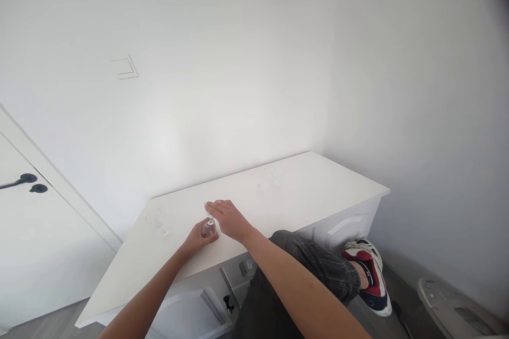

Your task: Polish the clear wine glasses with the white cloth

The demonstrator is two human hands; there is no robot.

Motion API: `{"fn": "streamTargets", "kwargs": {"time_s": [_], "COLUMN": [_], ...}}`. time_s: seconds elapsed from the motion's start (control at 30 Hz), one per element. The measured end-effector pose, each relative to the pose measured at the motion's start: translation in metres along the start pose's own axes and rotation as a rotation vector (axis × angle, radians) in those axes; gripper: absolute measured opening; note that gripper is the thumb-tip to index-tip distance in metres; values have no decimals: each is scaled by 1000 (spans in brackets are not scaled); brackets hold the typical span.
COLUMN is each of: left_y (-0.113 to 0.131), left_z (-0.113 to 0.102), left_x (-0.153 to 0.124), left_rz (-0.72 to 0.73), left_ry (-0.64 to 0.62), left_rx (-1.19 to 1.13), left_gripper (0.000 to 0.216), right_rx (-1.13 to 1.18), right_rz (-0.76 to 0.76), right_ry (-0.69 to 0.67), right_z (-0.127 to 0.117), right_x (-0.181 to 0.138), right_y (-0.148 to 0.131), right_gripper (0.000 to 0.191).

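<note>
Near the front edge of the white cabinet top (226, 254), a small clear stemmed glass (207, 229) stands with its bowl down and stem up, as far as its shape shows. My left hand (197, 238) is wrapped around the bowl from the left. Above it, my right hand (228, 217) reaches in from the right, its fingers closed at the foot of the glass and partly covering it. Further left on the top are faint clear glass pieces (161, 225). More see-through glassware (266, 183) is grouped toward the back, too faint to make out well.
A white wall (238, 90) rises behind the cabinet, with a side wall at right. My bent leg (318, 265) and sneaker (371, 280) are against the cabinet front. A door with a black handle (27, 179) is at left; a pale appliance (449, 302) stands lower right.
</note>
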State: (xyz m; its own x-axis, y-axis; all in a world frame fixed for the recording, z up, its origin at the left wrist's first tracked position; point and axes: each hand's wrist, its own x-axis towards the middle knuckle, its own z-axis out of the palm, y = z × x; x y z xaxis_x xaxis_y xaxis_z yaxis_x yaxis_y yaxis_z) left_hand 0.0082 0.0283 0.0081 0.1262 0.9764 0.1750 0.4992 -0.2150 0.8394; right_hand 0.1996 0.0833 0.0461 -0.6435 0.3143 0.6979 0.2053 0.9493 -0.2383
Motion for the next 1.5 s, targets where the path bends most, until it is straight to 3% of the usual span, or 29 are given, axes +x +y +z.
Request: {"fn": "streamTargets", "kwargs": {"time_s": [0.13, 0.33, 0.6, 0.8, 1.0, 1.13, 1.23, 1.33, 1.43, 1.5], "left_y": [-3, -5, 1, 12, 12, 12, 13, 12, 10, 7], "left_z": [0, 0, -1, -1, -1, -2, -3, -3, -2, 0], "left_x": [1, 3, 0, -2, -3, -4, -4, -4, -4, -3], "left_rz": [1, -61, -46, -86, -124, -99, -97, -98, -64, -45], "left_ry": [1, 24, 14, -5, -2, -29, -16, 13, 14, 35], "left_rx": [-5, -10, -31, -34, -58, -133, -129, -104, -94, -88], "left_gripper": [35, 37, 29, 27, 31, 29, 29, 29, 29, 31], "right_rx": [70, 121, 156, 215, 249, 272, 380, 498, 759, 924], "right_rz": [-2, 251, 294, 310, 559, 532, 565, 843, 989, 976], "right_ry": [18, 37, 108, 94, 44, 58, 197, 442, 467, 497], "right_z": [2, 13, 8, 8, 15, 14, 13, 10, 6, 3], "right_x": [0, 2, 2, -1, -5, -2, 1, 3, 3, 4], "right_y": [-2, 11, 10, 9, 15, 13, 18, 31, 43, 45], "right_gripper": [52, 51, 26, 41, 38, 36, 41, 38, 40, 41]}}
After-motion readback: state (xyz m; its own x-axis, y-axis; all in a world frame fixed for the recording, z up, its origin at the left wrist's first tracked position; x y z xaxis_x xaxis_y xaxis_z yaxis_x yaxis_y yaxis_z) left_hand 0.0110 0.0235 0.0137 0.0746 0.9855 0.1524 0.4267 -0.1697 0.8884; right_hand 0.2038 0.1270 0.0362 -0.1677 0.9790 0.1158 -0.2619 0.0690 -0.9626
